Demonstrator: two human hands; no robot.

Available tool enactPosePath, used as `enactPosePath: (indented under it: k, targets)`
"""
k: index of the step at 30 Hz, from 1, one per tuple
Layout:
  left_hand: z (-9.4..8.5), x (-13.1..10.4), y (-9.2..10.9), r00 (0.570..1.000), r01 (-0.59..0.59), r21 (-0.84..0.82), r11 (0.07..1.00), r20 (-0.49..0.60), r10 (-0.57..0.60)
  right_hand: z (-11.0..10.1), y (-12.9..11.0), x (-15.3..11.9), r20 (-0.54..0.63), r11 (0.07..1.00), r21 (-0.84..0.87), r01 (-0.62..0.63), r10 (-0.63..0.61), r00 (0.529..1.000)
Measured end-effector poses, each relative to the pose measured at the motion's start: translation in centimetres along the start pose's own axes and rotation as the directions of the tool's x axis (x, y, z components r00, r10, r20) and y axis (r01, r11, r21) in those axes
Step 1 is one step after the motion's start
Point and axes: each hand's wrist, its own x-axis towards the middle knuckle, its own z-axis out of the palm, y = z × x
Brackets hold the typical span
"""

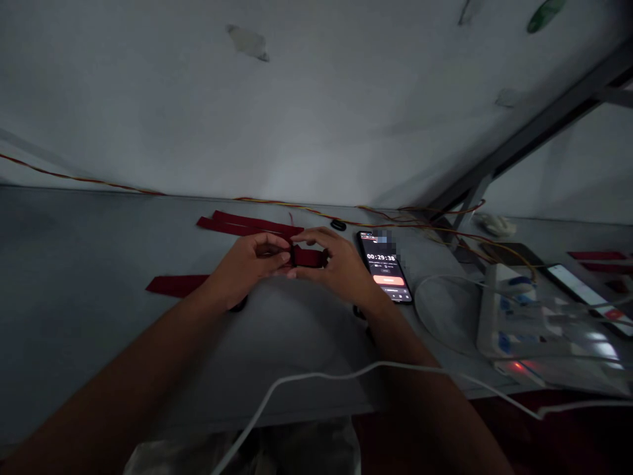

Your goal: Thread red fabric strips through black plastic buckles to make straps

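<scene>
Near the middle of the grey table, my left hand [250, 267] pinches the left end of a dark red strap [309, 256]. Thumb and fingers of my right hand [333, 264] close round the same strap from its right side. A small dark piece shows on the strap between the fingertips; its shape is too dim to tell. Behind the hands lie long red strips [232, 223]. Another red strip [175, 285] rests beside my left wrist, with a black piece partly hidden under that hand. A black buckle [338, 225] lies behind my right hand.
A phone [386, 267] showing a timer lies right of my right hand. Farther right are a white power strip [504, 316], cables and a second phone [588, 293]. A white cable [346, 376] crosses in front, over the right forearm. Twisted wires run along the wall.
</scene>
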Motion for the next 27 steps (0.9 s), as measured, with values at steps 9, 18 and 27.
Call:
enactPosePath:
  k: [9, 18, 27]
  targets:
    - [-4.8, 0.6, 2.6, 0.985, -0.042, 0.341, 0.939, -0.141, 0.096, 0.7, 1.5, 0.0, -0.033, 0.986, -0.168, 0.004, -0.01, 0.999]
    - [-8.7, 0.7, 2.6, 0.891, -0.144, 0.83, 0.54, -0.129, 0.435, -0.2, 2.1, 0.2, 0.107, 0.939, -0.339, 0.054, -0.018, 0.994]
    - [-0.2, 0.4, -0.9, 0.913, -0.382, 0.889, 0.254, 0.32, 0.254, -3.1, 1.3, -0.5, 0.216, 0.868, -0.415, -0.272, 0.384, 0.898]
